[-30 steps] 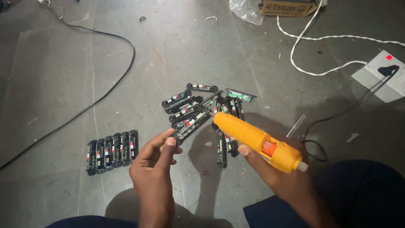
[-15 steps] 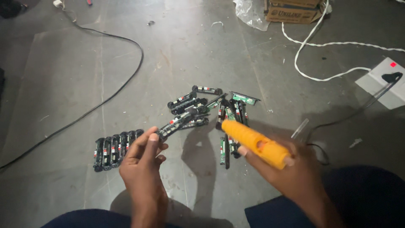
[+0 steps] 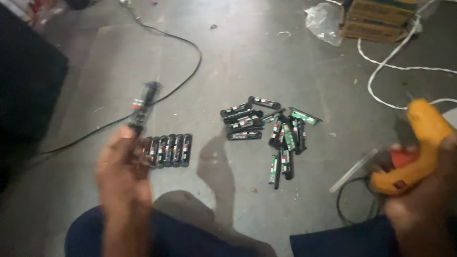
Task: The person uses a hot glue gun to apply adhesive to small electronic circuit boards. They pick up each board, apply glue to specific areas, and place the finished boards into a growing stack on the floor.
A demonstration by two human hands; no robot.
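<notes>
head view: left hand (image 3: pixel 123 164) closed round one black cell (image 3: pixel 143 107), held up blurred above neat row of cells (image 3: pixel 169 151) on floor (image 3: pixel 247 62). right hand (image 3: pixel 421 195) gripped round yellow glue gun (image 3: pixel 416 147), drawn aside to right. judged part done: short row is laid, loose pile (image 3: pixel 269 131) is left unsorted. against earlier frame: cell is lifted from pile toward row, gun is pulled away from pile.

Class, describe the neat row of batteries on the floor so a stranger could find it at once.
Start at the grey floor and find the left hand. The row of batteries lies just right of it. Unlike the scattered pile further right, these lie side by side, touching.
</notes>
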